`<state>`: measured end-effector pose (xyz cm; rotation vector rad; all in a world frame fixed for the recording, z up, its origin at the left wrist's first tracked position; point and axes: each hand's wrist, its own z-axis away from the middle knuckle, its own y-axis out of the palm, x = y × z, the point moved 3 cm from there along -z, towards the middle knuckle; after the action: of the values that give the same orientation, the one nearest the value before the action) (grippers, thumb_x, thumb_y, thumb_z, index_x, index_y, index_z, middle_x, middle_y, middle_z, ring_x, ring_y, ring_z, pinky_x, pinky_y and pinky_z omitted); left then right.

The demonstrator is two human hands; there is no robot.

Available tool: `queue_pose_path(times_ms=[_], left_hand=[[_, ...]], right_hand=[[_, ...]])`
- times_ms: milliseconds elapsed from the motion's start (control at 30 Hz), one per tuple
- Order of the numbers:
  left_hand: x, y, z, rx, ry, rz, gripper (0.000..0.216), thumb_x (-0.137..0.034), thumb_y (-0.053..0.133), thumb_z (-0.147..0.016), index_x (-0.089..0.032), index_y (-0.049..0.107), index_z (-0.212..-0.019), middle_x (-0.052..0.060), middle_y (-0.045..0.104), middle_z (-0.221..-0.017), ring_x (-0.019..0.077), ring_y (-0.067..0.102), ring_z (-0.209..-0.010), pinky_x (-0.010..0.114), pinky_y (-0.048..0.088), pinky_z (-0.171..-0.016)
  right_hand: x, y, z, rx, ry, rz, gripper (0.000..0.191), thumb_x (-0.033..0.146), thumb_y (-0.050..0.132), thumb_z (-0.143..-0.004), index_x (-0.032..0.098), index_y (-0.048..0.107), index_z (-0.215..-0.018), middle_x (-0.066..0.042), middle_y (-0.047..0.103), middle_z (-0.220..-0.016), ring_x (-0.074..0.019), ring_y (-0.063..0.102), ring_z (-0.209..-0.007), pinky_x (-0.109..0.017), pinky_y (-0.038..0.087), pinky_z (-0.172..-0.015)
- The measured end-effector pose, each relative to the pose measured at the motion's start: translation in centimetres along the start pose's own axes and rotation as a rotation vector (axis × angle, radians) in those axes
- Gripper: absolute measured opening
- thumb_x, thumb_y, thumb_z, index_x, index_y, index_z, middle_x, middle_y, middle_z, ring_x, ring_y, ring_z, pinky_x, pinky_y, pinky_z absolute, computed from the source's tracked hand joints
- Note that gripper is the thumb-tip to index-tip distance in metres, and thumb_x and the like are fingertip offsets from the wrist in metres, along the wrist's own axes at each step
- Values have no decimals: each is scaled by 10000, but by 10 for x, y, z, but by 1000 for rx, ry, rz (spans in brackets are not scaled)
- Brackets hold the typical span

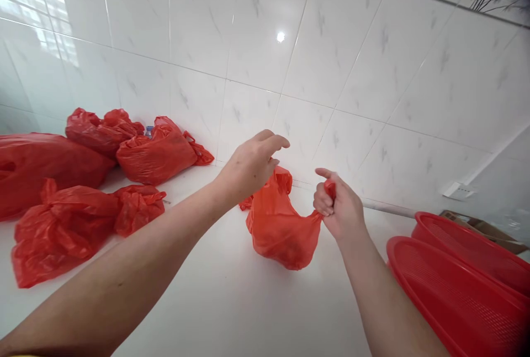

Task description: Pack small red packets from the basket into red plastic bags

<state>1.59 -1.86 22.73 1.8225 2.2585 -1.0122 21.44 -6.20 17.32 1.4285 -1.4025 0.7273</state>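
A red plastic bag [285, 230] with something bulky in its bottom is stretched between my two hands over the white tabletop [248, 313]. My right hand [342, 205] is closed around one handle of the bag, its index finger pointing out and a tuft of red plastic showing above the fist. At the bag's upper left is my left hand [259, 161], index finger extended and thumb bent against the plastic. Its lower fingers are hidden behind the hand, where the other handle runs up. The bag's contents do not show through clearly.
Several filled red bags [155, 153] lie at the left, one with a blue bottle cap [149, 131] poking out. Two red perforated baskets [455, 296] stand at the right, before a cardboard box [484, 227]. Behind rises a white tiled wall [256, 42] with a socket [459, 191].
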Motion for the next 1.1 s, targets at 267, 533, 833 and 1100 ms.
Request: queue_pose_path(times_ms=[267,533,833,1100], left_hand=[[-12,29,15,94,-237,368,250,-229,611,-749,-238,584,-997,12,599,-943,114,553,-692,227,461,-532],[11,46,57,163,43,90,106,-235,592,-786,-229,638,-882,23,611,-885,176,553,-839,306,468,-741],[64,83,107,252,-113,49,173,-165,458,-829,-212,583,-719,47,580,-860,184,543,-813,308,441,-717],[107,103,143,157,-574,482,118,-287,463,-844,-218,521,-767,29,615,-991,195,561,-924,327,430,-819]], right_hand=[[-24,55,26,353,65,327,267,468,614,-771,203,581,-753,67,348,-520,-63,269,-466,-219,202,-440],[-64,36,18,62,176,172,444,565,522,-786,207,418,-545,79,258,-395,-61,173,-367,-247,106,-386],[-131,18,30,111,253,165,448,569,444,-839,185,535,-628,51,400,-426,-70,265,-369,-225,179,-371],[-162,-3,36,146,315,65,438,531,534,-816,189,613,-1078,57,458,-523,-67,336,-423,-201,262,-425]])
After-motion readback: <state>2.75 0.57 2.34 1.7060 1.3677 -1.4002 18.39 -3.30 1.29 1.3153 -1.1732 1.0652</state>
